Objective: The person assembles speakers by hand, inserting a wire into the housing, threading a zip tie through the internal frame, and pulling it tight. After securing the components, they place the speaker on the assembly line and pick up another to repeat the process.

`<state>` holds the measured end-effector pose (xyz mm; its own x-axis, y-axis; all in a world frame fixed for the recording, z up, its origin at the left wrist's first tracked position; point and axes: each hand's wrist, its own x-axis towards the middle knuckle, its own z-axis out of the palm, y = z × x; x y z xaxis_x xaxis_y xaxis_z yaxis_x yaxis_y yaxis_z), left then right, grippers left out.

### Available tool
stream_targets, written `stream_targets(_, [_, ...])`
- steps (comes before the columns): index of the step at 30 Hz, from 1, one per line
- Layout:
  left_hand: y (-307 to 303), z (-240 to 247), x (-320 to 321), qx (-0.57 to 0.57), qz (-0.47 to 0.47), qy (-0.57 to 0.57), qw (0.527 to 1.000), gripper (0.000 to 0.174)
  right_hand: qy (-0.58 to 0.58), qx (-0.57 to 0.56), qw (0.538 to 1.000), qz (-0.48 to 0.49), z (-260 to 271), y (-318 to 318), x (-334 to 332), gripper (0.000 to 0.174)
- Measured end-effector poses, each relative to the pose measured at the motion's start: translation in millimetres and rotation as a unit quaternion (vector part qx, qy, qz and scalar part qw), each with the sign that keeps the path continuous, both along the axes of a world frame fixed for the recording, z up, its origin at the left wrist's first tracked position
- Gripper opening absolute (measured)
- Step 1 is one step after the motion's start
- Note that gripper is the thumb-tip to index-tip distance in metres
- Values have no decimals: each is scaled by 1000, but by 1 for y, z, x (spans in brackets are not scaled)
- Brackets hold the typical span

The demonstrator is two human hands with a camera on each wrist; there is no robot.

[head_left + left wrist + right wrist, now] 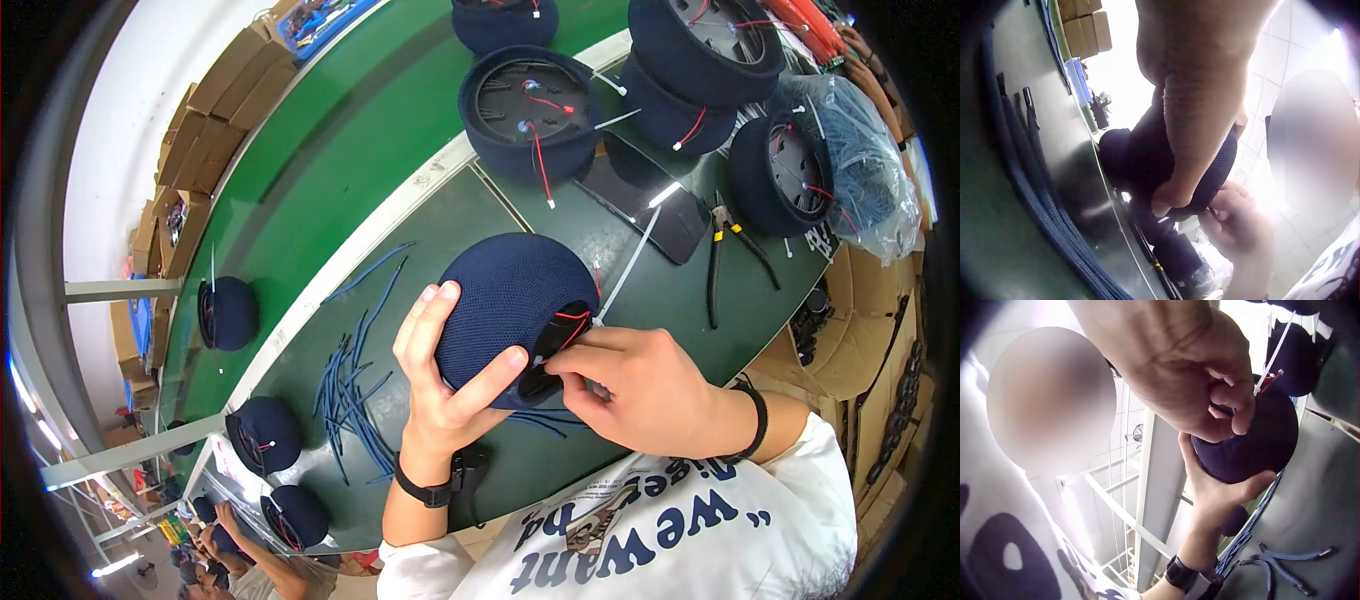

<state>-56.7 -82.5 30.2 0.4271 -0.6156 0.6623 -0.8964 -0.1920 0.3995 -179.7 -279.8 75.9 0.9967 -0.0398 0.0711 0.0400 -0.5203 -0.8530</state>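
A round navy fabric-covered housing (510,300) is tilted so its dark open underside, with red wires, faces the right hand. The left hand (450,370) grips its left side, fingers on the fabric and thumb by the opening's edge. At that edge the right hand (630,385) pinches with thumb and index finger; what lies between the fingertips is hidden. A white cable tie (632,265) sticks out beside the opening. In the right wrist view the right hand (1191,375) is curled over the housing (1254,437).
Blue cords (350,400) lie left of the hands. More navy housings (525,110), a phone (650,200), yellow-marked pliers (735,245) and a clear plastic bag (865,170) are at the far right. A green belt (330,140) runs behind, carrying another housing (230,313).
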Motion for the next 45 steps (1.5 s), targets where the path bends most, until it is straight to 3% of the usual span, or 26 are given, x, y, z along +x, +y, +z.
stream_targets(6, [0,0,-2,8,-4,-10,1000,80,-32,18,999,5,-7,5,-1,17])
stream_targets(12, [1,1,-5,10,14,-4,1000,77,30,147,983,-107,-6,15,-1,17])
stream_targets(15, [3,0,-4,17,25,-32,999,77,11,96,992,-77,-4,10,-2,16])
stream_targets(18, [2,3,-5,7,54,-20,998,76,-81,101,986,-101,-7,16,0,13])
stream_targets(21, [4,5,-7,4,52,-32,998,76,-66,89,988,-105,-8,17,0,10])
stream_targets(24, [5,3,-7,-5,67,-63,996,69,-108,76,986,-98,-17,21,1,19])
stream_targets(27, [8,4,-7,3,56,-83,995,62,-54,142,982,-115,-13,28,0,27])
stream_targets(30, [8,3,-6,6,61,-100,993,58,-99,41,991,-77,-16,27,0,30])
stream_targets(33, [6,6,-8,21,68,-86,994,61,-63,-54,997,-10,-4,25,-2,30])
stream_targets(36, [5,5,-9,24,61,-53,996,67,-57,-44,997,-3,-6,19,0,33])
stream_targets(39, [10,12,-7,57,86,-61,993,96,-159,-22,986,-46,-12,14,6,29])
stream_targets(45, [11,16,-7,58,96,-66,991,99,-106,-119,987,17,1,8,2,37])
